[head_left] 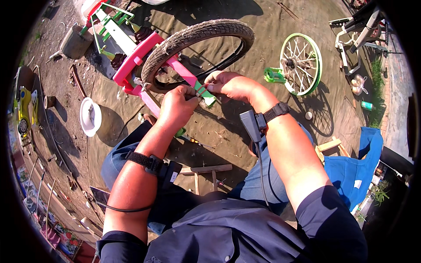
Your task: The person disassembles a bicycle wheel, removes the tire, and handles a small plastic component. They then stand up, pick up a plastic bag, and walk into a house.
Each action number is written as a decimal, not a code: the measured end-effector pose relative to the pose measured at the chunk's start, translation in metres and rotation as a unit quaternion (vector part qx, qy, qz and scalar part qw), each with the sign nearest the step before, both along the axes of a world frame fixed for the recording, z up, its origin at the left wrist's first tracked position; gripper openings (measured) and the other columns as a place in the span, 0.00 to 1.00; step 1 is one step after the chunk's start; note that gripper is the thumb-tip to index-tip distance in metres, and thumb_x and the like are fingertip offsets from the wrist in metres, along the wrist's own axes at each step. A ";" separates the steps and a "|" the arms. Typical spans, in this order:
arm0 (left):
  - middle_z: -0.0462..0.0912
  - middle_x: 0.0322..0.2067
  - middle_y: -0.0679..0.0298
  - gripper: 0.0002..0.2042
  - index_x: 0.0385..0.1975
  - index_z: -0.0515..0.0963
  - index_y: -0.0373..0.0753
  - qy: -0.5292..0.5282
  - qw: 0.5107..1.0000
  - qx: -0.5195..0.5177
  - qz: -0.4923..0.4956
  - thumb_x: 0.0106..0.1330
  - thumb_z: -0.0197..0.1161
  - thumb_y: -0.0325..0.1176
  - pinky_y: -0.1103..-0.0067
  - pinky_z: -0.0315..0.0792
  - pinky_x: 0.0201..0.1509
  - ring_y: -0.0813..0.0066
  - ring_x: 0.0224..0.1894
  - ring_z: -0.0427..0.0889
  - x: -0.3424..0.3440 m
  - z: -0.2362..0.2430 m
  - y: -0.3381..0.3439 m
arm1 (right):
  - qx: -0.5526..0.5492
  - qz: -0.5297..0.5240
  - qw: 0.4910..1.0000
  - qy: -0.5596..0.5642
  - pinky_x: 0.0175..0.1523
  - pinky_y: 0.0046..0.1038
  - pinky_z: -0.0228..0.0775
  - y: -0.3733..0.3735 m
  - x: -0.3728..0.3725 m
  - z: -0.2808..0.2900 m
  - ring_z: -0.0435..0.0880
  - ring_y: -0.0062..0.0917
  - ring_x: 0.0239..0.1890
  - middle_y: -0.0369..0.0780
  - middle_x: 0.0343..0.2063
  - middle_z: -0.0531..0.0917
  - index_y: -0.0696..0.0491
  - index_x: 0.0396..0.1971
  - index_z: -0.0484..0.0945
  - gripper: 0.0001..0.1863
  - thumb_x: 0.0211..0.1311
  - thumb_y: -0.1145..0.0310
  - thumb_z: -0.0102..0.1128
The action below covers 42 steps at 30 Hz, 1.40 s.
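Brown cloth (267,48) spreads beneath a dusty tyre (193,35); the left hand (179,105) and right hand (234,86) have fingers pinched on a pink-and-green bar (185,73).

We can read no words or numbers here. We see a small white label (174,176) on the black device (169,168) strapped to the left forearm (133,188), a white tag (358,184) on the blue cloth (342,175), and what is perhaps pale print on a teal packet (367,105).

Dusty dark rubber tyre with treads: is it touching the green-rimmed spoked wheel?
Apart: the head view shows brown ground cloth between the tyre and the wheel.
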<state>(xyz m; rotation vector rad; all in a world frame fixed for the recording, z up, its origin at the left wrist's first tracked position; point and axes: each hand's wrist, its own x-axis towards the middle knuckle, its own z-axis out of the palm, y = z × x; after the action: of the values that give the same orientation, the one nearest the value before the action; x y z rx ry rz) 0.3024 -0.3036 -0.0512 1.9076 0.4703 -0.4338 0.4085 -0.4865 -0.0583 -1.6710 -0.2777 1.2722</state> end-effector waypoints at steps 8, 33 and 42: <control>0.83 0.26 0.53 0.09 0.34 0.79 0.33 -0.101 0.990 0.095 -0.016 0.55 0.64 0.29 0.73 0.75 0.37 0.64 0.31 0.85 -0.006 0.013 -0.006 | 0.133 -0.010 0.983 -0.128 0.47 0.23 0.71 -0.003 -0.005 -0.011 0.78 0.16 0.40 0.33 0.36 0.81 0.54 0.41 0.79 0.11 0.58 0.74 0.62; 0.80 0.29 0.68 0.08 0.40 0.78 0.33 -0.074 0.995 -0.070 -0.001 0.62 0.61 0.22 0.85 0.72 0.36 0.86 0.31 0.76 -0.001 0.004 -0.004 | 0.097 0.008 0.978 -0.186 0.41 0.26 0.69 0.003 0.001 -0.005 0.77 0.22 0.35 0.37 0.31 0.76 0.58 0.30 0.78 0.05 0.57 0.72 0.61; 0.81 0.29 0.67 0.06 0.38 0.78 0.32 -0.079 0.995 -0.064 0.002 0.62 0.62 0.23 0.85 0.72 0.35 0.85 0.29 0.76 0.001 0.003 -0.003 | 0.128 0.032 0.951 -0.279 0.42 0.30 0.72 0.007 -0.002 0.003 0.80 0.31 0.36 0.44 0.33 0.80 0.58 0.32 0.81 0.09 0.55 0.69 0.63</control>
<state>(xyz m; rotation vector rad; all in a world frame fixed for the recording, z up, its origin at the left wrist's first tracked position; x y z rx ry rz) 0.3031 -0.3069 -0.0481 1.7998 0.3347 -0.3001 0.4063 -0.4799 -0.0557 -1.7703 -0.8082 0.7417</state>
